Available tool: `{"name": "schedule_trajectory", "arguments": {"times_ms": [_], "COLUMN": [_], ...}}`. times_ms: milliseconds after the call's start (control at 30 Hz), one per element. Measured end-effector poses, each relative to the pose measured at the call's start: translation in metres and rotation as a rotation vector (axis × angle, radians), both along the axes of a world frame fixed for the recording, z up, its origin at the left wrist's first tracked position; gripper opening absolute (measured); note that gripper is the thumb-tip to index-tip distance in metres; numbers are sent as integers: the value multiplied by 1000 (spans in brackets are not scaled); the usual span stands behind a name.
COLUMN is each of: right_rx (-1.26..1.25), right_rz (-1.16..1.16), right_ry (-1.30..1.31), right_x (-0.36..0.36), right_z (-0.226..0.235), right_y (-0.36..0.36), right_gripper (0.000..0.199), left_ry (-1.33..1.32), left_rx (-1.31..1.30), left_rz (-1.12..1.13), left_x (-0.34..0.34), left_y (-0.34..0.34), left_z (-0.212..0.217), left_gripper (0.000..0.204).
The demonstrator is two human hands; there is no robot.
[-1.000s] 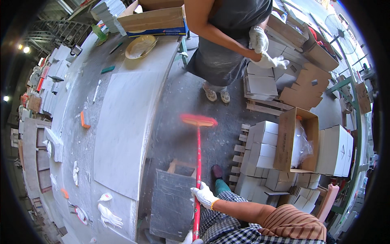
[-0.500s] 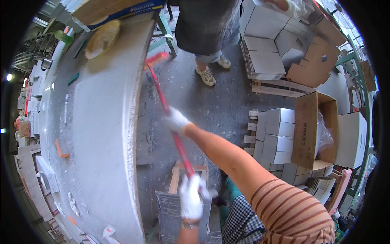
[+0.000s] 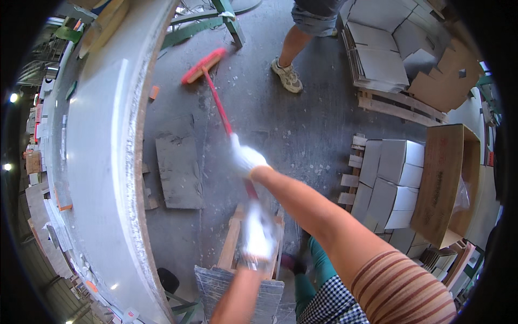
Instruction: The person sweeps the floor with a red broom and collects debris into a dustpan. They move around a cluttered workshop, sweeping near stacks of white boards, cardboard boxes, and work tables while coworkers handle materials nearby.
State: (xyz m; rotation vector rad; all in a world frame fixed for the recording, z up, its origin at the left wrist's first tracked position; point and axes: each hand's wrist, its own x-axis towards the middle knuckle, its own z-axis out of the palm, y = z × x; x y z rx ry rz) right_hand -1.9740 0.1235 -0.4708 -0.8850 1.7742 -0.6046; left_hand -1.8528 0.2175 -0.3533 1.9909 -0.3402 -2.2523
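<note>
Broom, one, red-handled: right of the worktable, its head apparently at floor level. Right hand, white-gloved: closed round the handle midway, beyond the table's right edge. Left hand, gloved, motion-blurred: seemingly wrapped round the handle's near end, same side; the spacing probably gives leverage. Grey board: flat on the floor, just right of the table. White cartons: well right of the table, on a slatted pallet, presumably keeping them off the floor.
</note>
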Motion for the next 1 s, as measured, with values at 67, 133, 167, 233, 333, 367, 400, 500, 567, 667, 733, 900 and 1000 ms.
{"name": "schedule_trajectory", "arguments": {"times_ms": [67, 133, 167, 233, 333, 367, 400, 500, 567, 667, 733, 900, 1000], "right_rx": [6, 81, 146, 168, 36, 92, 40, -21, 5, 157, 224, 325, 341], "right_rz": [-46, 82, -95, -29, -50, -22, -57, -123, 123, -46, -58, 231, 161], "right_ry": [12, -7, -199, -205, -137, -177, -169, -158, 97, -49, -169, -259, -296], "right_x": [16, 28, 36, 61, 85, 88, 85, 61, 55, 45, 54, 119, 140], "right_z": [-5, 0, 9, 38, 75, 80, 77, 43, 22, 14, 31, 127, 185], "right_y": [28, 63, 85, 122, 166, 165, 154, 78, 26, 31, 70, 175, 217], "right_gripper": [56, 78, 81, 88, 89, 88, 86, 82, 69, 56, 63, 79, 92], "left_ry": [1, 83, 402, -12, -203, -157, -100, -152, -27, 193, 219, 43, -115], "left_rx": [137, 253, 596, -453, -2, 95, 187, 79, 7, 61, 280, 778, 456], "left_rz": [-79, 57, 607, -906, -211, -140, -71, -120, -113, 215, 315, 674, 125], "left_x": [31, 64, 90, 119, 141, 139, 132, 88, 63, 38, 57, 170, 201], "left_y": [62, 120, 141, 179, 219, 218, 209, 155, 101, 106, 145, 244, 256], "left_z": [52, 106, 140, 176, 220, 221, 214, 167, 121, 99, 119, 208, 263], "left_gripper": [38, 40, 19, 14, 13, 14, 15, 40, 40, 41, 37, 35, 36]}}
